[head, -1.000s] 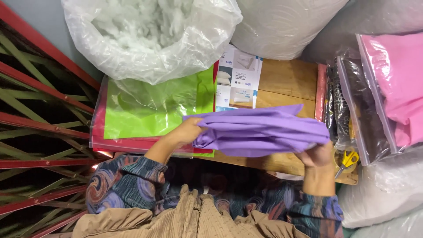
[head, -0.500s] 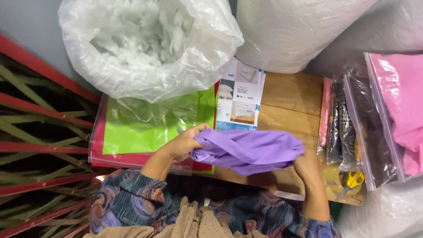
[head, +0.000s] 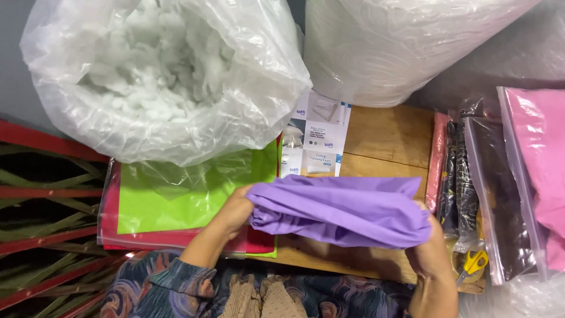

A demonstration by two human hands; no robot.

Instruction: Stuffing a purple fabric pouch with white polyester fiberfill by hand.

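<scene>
Behind purple cloth (head: 341, 212), both hands' fingertips.

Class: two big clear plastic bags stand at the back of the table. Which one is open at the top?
The left bag: its mouth gapes, showing loose white stuffing. The right bag is closed.

Pillow-making workshop, stuffing bag (head: 159, 76), packaged fabrics (head: 532, 171), wooden bench (head: 385, 126)

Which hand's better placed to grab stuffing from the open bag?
Left. The left hand grips the purple cloth just below the stuffing bag; the right hand holds the far end, near the scissors.
</scene>
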